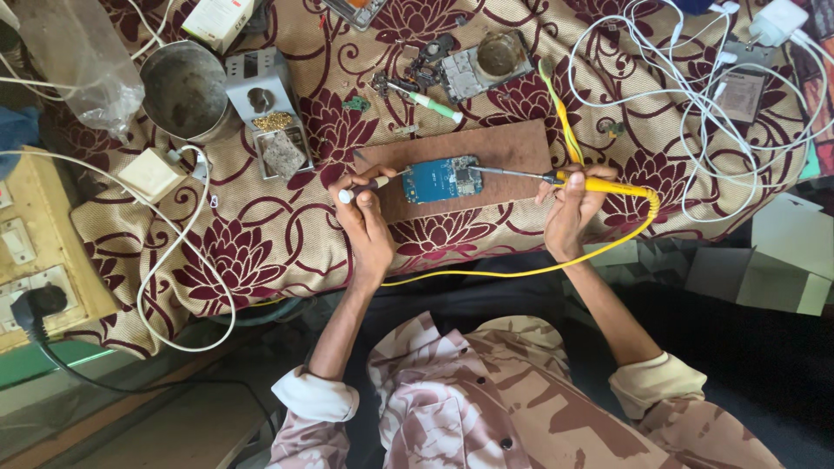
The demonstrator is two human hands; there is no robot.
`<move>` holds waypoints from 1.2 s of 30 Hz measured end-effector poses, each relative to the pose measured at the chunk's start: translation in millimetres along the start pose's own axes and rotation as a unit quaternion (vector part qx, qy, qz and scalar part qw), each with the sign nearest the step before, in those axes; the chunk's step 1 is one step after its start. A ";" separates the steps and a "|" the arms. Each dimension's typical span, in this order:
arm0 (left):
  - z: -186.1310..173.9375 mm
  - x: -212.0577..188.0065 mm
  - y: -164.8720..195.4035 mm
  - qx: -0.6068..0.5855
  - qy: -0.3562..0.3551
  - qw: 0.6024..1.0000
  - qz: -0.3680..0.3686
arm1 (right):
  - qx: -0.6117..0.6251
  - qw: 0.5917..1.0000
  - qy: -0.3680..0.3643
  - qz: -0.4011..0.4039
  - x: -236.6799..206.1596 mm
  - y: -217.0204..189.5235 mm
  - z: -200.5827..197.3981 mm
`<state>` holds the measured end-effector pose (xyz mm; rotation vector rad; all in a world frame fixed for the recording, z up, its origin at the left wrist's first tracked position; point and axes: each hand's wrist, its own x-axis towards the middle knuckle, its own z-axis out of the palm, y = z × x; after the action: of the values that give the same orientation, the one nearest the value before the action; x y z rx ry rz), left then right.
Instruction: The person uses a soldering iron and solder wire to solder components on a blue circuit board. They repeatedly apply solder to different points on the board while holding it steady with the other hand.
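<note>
a small blue circuit board (441, 179) lies on a brown wooden board (486, 156), which rests on the floral cloth (261, 234) covering the desk. the circuit board sits between the two hands, nearer the left one.

the left hand (365, 217) is just left of the circuit board, fingers curled tight around a thin dark tool with a white end (360, 189); the tool's tip reaches to the left edge of the circuit board. the right hand (569, 208) is to the right, apart from the circuit board, closed on the yellow handle of a soldering iron (599, 184). the iron's metal shaft runs left from the hand across the wooden board and its tip meets the right edge of the circuit board. a yellow cord (521, 271) trails from the handle, looping near and left across the person's lap.

further off on the cloth lie a second bare circuit board with a round part (482, 62), a green-handled screwdriver (434, 106), a metal stand with brass wool (269, 104) and a steel bowl (184, 89). a tangle of white cables (730, 104) lies at far right, and a white plug block (152, 174) at left.
</note>
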<state>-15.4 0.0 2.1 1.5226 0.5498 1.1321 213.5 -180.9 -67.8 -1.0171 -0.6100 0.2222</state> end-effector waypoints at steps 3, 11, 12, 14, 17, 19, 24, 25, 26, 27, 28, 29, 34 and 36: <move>-0.3 0.9 -1.4 0.005 -0.002 1.000 -0.001 | -0.014 1.000 -0.015 -0.012 -0.3 0.8 -0.5; 0.2 1.6 0.8 0.023 -0.001 0.999 0.022 | -0.005 1.000 -0.007 0.001 0.5 -2.1 1.9; 0.2 2.3 1.2 0.033 0.000 0.999 0.034 | 0.007 1.000 0.001 0.002 0.9 -2.2 2.6; 0.0 2.4 2.1 0.025 0.003 0.999 0.022 | 0.017 1.000 0.012 0.006 0.4 -2.6 3.2; 0.6 3.1 2.7 0.001 0.001 1.000 0.000 | 0.008 1.000 0.018 0.007 1.1 -1.3 2.0; 0.9 2.0 3.6 -0.005 0.002 1.000 -0.004 | 0.000 1.000 0.014 0.007 1.2 0.5 0.3; 1.9 3.6 4.0 0.008 0.009 1.000 0.005 | 0.023 0.999 0.029 0.006 3.0 6.0 -2.5; 1.8 3.5 4.0 0.012 0.008 1.000 0.012 | 0.028 0.999 0.031 0.009 2.7 6.4 -2.8; 1.9 3.6 3.7 0.014 0.008 1.000 0.019 | 0.025 0.999 0.027 0.010 2.4 6.6 -2.6; 2.4 3.9 3.1 0.016 0.007 0.999 0.027 | 0.023 0.999 0.024 0.009 2.4 6.7 -2.5; 2.0 3.7 2.8 0.012 0.009 1.000 0.019 | 0.021 1.000 0.021 0.009 2.0 6.4 -1.9; 2.1 3.6 2.2 0.007 0.011 1.000 0.011 | 0.014 1.000 0.022 0.010 2.0 5.9 -1.5; 0.9 4.2 -0.3 0.031 0.006 0.999 0.031 | -0.045 0.999 -0.009 -0.008 2.3 0.1 1.5; 0.5 5.1 -1.0 0.040 0.010 0.999 0.019 | -0.031 0.999 0.004 0.018 2.0 -2.9 3.0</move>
<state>-12.6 4.2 3.0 1.5977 0.5887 1.1668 213.1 -179.3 -63.5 -1.0882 -0.5939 0.2324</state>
